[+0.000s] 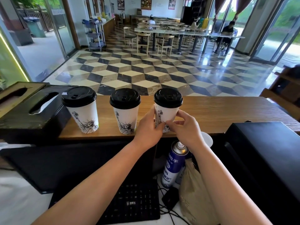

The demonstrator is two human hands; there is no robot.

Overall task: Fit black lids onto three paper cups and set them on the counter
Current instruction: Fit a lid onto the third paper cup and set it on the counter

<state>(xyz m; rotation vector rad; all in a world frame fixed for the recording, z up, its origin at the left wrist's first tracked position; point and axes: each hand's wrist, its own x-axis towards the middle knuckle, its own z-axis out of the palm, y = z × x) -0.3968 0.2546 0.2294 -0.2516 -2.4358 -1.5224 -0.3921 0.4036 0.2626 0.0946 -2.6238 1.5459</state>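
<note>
From my head view, three lidded paper cups stand in a row on the wooden desk (211,111). My left hand (148,129) and right hand (185,127) wrap their fingers (178,113) around the right cup (167,114), black lid (168,97) on. The middle cup (125,118) and left cup (84,117) stand apart, untouched.

Both forearms are bare, with no sleeves, down to the left hand (148,129) and right hand (185,127).
</note>
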